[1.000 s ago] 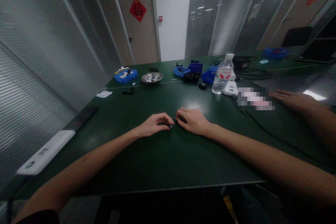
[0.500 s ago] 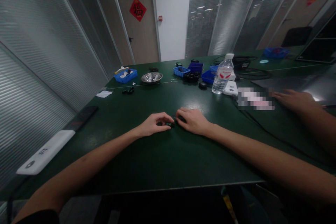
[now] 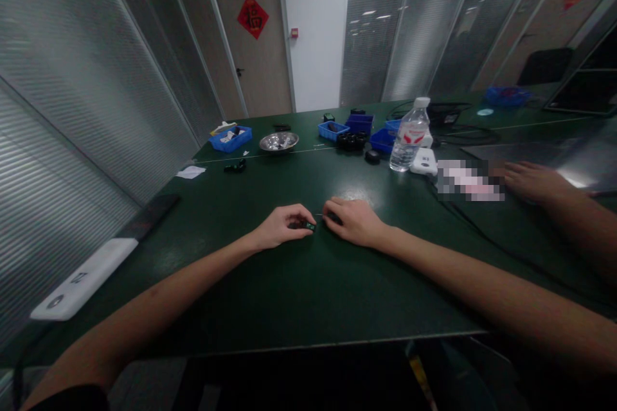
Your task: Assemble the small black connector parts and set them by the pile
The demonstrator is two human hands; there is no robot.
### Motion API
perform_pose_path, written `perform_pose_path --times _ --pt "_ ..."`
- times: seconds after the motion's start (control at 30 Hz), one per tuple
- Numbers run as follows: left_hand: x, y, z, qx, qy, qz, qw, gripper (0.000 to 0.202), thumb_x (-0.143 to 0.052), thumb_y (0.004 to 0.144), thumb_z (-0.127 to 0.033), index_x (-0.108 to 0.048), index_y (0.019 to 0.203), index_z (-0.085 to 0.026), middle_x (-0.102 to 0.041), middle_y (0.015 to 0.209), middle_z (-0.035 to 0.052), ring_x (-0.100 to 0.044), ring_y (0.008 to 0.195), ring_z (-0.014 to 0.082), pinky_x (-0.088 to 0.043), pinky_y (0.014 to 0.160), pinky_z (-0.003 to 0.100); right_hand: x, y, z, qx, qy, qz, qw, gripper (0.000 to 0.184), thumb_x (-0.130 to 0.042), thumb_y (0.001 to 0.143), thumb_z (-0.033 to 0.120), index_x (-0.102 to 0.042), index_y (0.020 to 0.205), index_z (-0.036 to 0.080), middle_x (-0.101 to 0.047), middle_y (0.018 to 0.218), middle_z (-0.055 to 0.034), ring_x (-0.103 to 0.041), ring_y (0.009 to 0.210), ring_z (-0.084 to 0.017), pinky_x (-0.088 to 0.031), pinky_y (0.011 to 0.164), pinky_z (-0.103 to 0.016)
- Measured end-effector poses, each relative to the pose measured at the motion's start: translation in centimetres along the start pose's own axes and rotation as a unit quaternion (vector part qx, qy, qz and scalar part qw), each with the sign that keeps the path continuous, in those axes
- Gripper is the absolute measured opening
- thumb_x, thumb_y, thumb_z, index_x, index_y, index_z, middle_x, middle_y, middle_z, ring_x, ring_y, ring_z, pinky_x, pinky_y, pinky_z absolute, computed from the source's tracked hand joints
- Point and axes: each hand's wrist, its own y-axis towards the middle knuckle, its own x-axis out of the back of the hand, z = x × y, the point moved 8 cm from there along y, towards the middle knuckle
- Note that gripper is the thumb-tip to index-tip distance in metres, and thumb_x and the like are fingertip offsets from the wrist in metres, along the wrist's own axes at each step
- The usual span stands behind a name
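Observation:
Between thumb and fingertips, my left hand (image 3: 285,226) pinches a small black part with a green circuit board (image 3: 310,226). Most of that part is covered by the fingers. Just to its right, my right hand (image 3: 354,221) rests on the table with the fingers curled. A thin metal tool tip (image 3: 319,214) sticks out of it towards the left hand, while the rest of the tool is hidden in the grip. Only a small gap separates the two hands.
The green table (image 3: 270,295) carries a steel bowl (image 3: 279,142), a blue tray (image 3: 231,139), a water bottle (image 3: 409,136) and a white power bank (image 3: 84,279). Small blue bins (image 3: 333,131) stand behind. Another person's hand (image 3: 540,183) lies at the right.
My left hand has tilted and raised the small part slightly, so its green board shows more. My right hand has hardly moved. The other person's hand has shifted a little left.

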Motion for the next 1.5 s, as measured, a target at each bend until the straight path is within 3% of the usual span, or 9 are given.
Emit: perform_pose_path --times 0.2,0.6,0.87,1.0,1.17,1.27,1.5 --pt "-0.2 -0.1 -0.2 -0.006 0.065 0.018 0.998 0.028 -0.071 0.091 -0.028 -0.075 0.118 -0.021 -0.060 0.113 0.0076 -0.056 0.086 0.0142 -0.048 0.075 0.028 -0.2 0.1 -0.1 -0.002 -0.009 -0.004 1.000 0.021 -0.047 0.102 0.036 -0.060 0.108 0.021 -0.066 0.103 -0.0061 -0.060 0.079 -0.017 -0.033 0.066 -0.029" --pt "-0.2 -0.2 -0.1 -0.027 0.102 0.021 0.994 0.037 -0.067 0.093 -0.025 -0.071 0.129 -0.030 -0.054 0.111 0.0051 -0.052 0.093 0.0161 -0.047 0.077 0.028 -0.2 0.1 -0.2 -0.002 -0.006 0.002 1.000 0.019 -0.049 0.101 0.036 -0.060 0.108 0.021 -0.066 0.102 -0.0057 -0.060 0.078 -0.017 -0.034 0.066 -0.029" --pt "-0.1 -0.3 -0.4 -0.022 0.102 0.020 0.994 0.036 -0.067 0.094 -0.025 -0.070 0.129 -0.028 -0.056 0.112 0.0059 -0.054 0.094 0.0162 -0.047 0.077 0.028 -0.1 0.0 -0.1 0.002 0.008 -0.001 1.000 0.020 -0.049 0.101 0.036 -0.059 0.108 0.021 -0.066 0.104 -0.0059 -0.059 0.079 -0.017 -0.035 0.067 -0.028" --pt "-0.1 -0.1 -0.4 -0.005 0.082 0.006 0.997 0.031 -0.068 0.093 -0.028 -0.072 0.124 -0.023 -0.060 0.114 0.0073 -0.059 0.094 0.0167 -0.050 0.081 0.030 -0.1 0.0 -0.1 -0.001 0.009 0.003 1.000 0.020 -0.048 0.101 0.035 -0.060 0.108 0.021 -0.066 0.103 -0.0060 -0.060 0.081 -0.017 -0.035 0.069 -0.028" --pt "0.1 0.0 0.6 0.011 0.012 -0.036 0.999 0.026 -0.071 0.090 -0.028 -0.072 0.114 -0.018 -0.064 0.117 0.0091 -0.062 0.110 0.0212 -0.051 0.100 0.038 -0.1 0.0 -0.1 -0.007 0.006 0.002 1.000 0.018 -0.051 0.100 0.035 -0.060 0.107 0.021 -0.066 0.103 -0.0056 -0.060 0.080 -0.017 -0.035 0.069 -0.028" --pt "0.4 -0.1 1.2 0.029 -0.010 -0.053 0.998 0.027 -0.069 0.091 -0.029 -0.070 0.116 -0.018 -0.066 0.119 0.0082 -0.063 0.110 0.0210 -0.051 0.101 0.040 0.0 -0.1 -0.1 -0.011 0.010 -0.002 1.000 0.021 -0.049 0.101 0.037 -0.061 0.108 0.021 -0.067 0.103 -0.0057 -0.060 0.080 -0.017 -0.035 0.068 -0.029" --pt "1.7 -0.3 1.0 0.039 0.177 -0.105 0.978 0.022 -0.070 0.090 -0.034 -0.074 0.108 -0.020 -0.068 0.108 0.0057 -0.061 0.098 0.0213 -0.049 0.086 0.036 0.0 0.0 -0.2 -0.017 0.010 -0.022 1.000 0.024 -0.045 0.103 0.038 -0.061 0.108 0.021 -0.067 0.101 -0.0052 -0.060 0.080 -0.017 -0.035 0.068 -0.028"
